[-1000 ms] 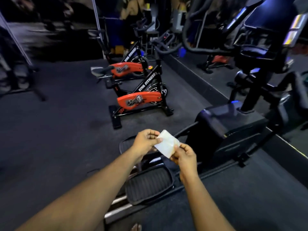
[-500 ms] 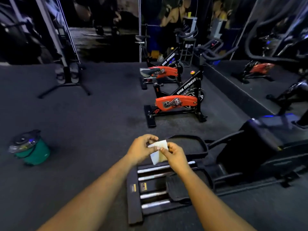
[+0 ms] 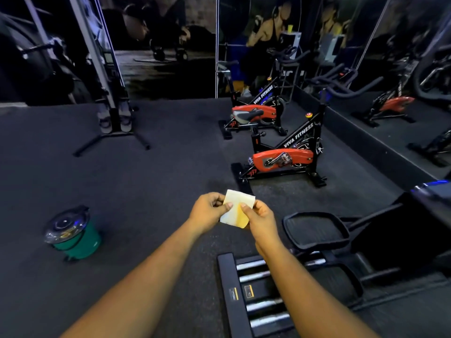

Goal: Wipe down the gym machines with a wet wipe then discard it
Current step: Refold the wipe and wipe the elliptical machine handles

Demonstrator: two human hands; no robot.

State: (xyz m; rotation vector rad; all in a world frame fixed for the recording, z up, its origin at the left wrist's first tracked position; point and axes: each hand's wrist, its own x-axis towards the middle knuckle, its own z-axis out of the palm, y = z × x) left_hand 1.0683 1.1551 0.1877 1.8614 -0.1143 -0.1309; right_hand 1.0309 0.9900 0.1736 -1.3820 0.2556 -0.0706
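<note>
While above the dark gym floor (image 3: 151,191), pinched between left hand (image 3: 207,212) and right hand (image 3: 262,219): 1 folded pale-yellow wet wipe (image 3: 238,211).

A pale yellowish-white wipe (image 3: 238,209); a green bin (image 3: 80,242) with a clear lid; two black bikes (image 3: 284,156) with red-orange covers; dark grey floor (image 3: 151,181).

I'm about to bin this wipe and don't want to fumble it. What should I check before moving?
1. Wipe held in both hands: ok.
2. Left hand and right hand pinching opposite edges: ok.
3. Green bin in sight, on the floor to the left: ok.
4. Bin lid open: not ok, it looks closed.
5. Floor between you and the bin free of obstacles: ok.
6. Machines fully wiped: cannot tell.
</note>
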